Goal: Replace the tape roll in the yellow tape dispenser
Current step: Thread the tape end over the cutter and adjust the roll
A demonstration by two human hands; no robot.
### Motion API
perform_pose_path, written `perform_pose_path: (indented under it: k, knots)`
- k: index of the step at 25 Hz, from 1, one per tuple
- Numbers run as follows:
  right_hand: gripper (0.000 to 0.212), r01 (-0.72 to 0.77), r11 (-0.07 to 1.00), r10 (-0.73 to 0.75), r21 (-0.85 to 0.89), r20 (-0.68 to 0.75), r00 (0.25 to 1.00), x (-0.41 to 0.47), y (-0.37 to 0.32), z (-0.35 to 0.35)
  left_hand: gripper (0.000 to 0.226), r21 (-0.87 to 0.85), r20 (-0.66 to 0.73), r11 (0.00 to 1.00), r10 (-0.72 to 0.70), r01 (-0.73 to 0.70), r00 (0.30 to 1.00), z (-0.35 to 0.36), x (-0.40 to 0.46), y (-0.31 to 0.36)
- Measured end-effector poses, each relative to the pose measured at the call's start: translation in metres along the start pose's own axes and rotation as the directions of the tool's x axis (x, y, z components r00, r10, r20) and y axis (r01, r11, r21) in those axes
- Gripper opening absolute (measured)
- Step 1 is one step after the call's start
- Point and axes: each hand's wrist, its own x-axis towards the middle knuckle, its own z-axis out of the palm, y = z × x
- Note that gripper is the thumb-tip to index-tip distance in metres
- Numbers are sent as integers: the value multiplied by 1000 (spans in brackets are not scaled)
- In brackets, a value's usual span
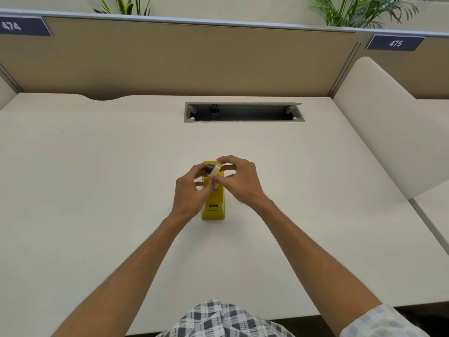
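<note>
We see both hands raised just above the yellow tape dispenser (213,205), which stands on a white desk (97,178). The right hand (239,181) pinches a beige tape roll (215,170); the left hand (188,190) grips the black core (209,168) at its side.

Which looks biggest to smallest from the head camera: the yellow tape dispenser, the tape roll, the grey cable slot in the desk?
1. Grey rectangular cable slot
2. Yellow plastic tape dispenser
3. Cream tape roll, held nearer the camera.

Head camera looks forward and down over the desk (97,181).
</note>
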Motion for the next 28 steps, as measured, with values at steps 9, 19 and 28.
perform_pose_path:
  k: [9, 19, 28]
  knots:
    - [35, -59, 995, 57, 79, 22, 998, -8, -3, -7, 37, -91, 111, 995, -37, 47, 993, -9, 2, 16]
    - [23, -87, 972, 39, 216, 217, 975, -9, -5, -23, 32, -140, 321, 981, -82, 133, 943, -23, 12, 25]
    - [18, -71, 959, 22, 276, 178, 984, -13, -12, -31, 29, -178, 322, 968, -114, 179, 940, -26, 13, 34]
